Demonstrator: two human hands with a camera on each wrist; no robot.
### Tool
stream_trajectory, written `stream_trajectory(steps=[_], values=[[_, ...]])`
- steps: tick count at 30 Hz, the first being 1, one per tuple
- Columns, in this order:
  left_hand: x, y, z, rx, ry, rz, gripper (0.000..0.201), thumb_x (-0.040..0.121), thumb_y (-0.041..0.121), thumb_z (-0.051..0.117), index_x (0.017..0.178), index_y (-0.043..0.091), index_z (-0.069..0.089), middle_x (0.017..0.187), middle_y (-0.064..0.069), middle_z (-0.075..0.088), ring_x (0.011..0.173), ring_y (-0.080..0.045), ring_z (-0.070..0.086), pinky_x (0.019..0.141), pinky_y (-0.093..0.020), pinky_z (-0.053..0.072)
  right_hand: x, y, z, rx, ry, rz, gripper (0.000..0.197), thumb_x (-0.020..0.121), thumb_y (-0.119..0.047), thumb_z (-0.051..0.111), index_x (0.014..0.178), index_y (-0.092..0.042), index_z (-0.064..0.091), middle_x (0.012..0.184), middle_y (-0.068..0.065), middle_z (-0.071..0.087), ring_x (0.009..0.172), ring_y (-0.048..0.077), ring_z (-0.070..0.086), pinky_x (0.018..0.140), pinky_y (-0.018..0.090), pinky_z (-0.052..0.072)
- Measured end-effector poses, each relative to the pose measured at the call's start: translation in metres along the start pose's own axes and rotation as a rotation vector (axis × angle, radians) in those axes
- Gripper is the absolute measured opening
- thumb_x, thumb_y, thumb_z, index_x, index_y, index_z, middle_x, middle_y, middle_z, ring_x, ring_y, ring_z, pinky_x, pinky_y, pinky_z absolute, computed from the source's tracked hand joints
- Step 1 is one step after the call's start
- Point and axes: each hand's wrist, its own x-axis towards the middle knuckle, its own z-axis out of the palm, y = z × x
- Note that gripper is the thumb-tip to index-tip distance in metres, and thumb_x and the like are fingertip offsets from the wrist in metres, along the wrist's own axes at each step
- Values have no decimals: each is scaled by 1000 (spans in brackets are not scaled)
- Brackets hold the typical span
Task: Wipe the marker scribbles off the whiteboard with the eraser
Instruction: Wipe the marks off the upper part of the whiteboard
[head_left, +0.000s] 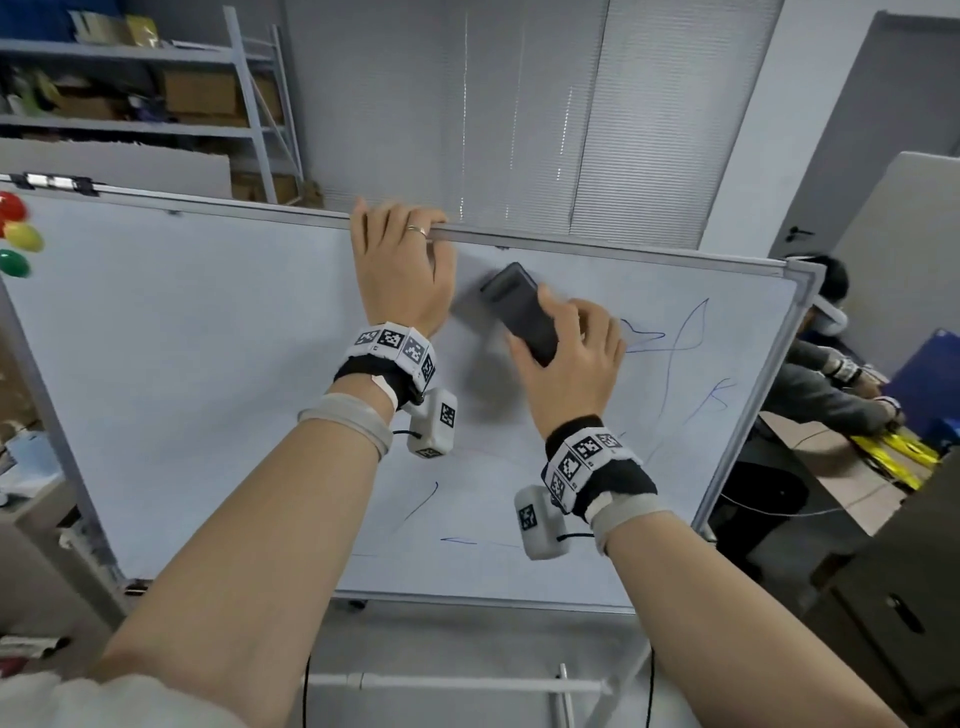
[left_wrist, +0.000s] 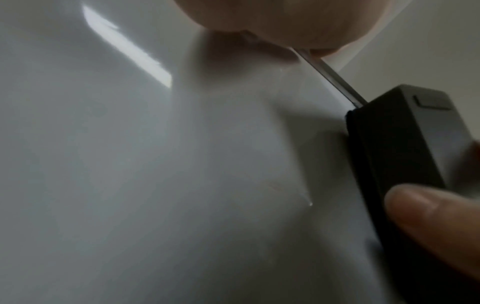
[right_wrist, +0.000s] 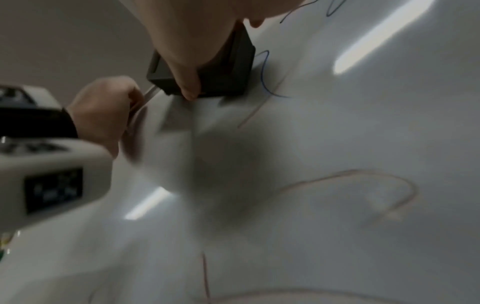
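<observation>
A framed whiteboard (head_left: 208, 364) fills the head view, tilted. My left hand (head_left: 400, 270) grips its top edge, fingers curled over the metal frame. My right hand (head_left: 566, 353) holds a dark block eraser (head_left: 522, 312) flat against the board just right of the left hand. Blue scribbles (head_left: 675, 343) run right of the eraser, with shorter blue strokes (head_left: 426, 499) lower down. The left wrist view shows the eraser (left_wrist: 397, 148) on the white surface with a fingertip (left_wrist: 420, 207) beside it. In the right wrist view the eraser (right_wrist: 223, 72) sits by a blue line (right_wrist: 265, 78), with faint reddish traces (right_wrist: 363, 185) below.
Red, yellow and green magnets (head_left: 15, 239) stick at the board's left edge. Metal shelving with boxes (head_left: 156, 98) stands behind on the left. Another person (head_left: 810, 384) sits at a table to the right, past the board's right frame (head_left: 763, 395).
</observation>
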Motion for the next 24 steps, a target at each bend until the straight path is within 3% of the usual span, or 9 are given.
stream_trajectory(steps=[6,8,11,15,17,20,24], values=[[-1,0,3,-13,45,-3,26,85,21,49,101,19,70,103,2,65,114,-24,52,122,-44,15,-33,-7,3,81,-265,181,50,78,-44,81,107,-12,56,107,6,56,93,30,54,82,46,47],[-2,-3,3,-10,48,18,25,86,21,49,102,18,69,101,1,64,112,-25,52,122,-43,15,-34,-14,4,56,-280,187,50,79,-46,80,103,-11,55,105,5,55,91,29,53,81,45,47],[-2,-9,2,-13,60,45,25,86,20,51,103,17,69,101,-1,63,111,-26,51,121,-45,16,-26,-18,1,28,-182,174,48,76,-41,82,107,-13,59,105,5,56,96,29,54,82,41,48],[1,-4,7,-29,71,17,24,84,20,52,100,17,69,104,1,63,116,-25,51,121,-47,17,1,9,-12,87,84,439,51,78,-38,81,118,-16,59,112,2,52,103,26,54,84,40,52],[0,-1,11,-52,76,4,23,82,20,53,99,17,69,103,2,64,117,-25,52,122,-47,15,2,22,-19,62,152,495,52,79,-39,80,121,-15,59,114,1,51,103,25,55,85,40,53],[1,-4,12,-60,93,5,23,81,20,54,98,17,69,102,2,64,116,-25,53,122,-47,15,-7,13,-12,95,137,469,52,78,-36,81,121,-16,60,112,-4,48,100,23,56,85,38,53],[5,-17,10,-29,71,17,25,83,19,50,100,17,69,103,1,64,115,-25,53,121,-49,18,-26,-19,18,97,-137,234,48,71,-36,86,111,-19,64,105,-1,55,95,26,55,84,41,49]])
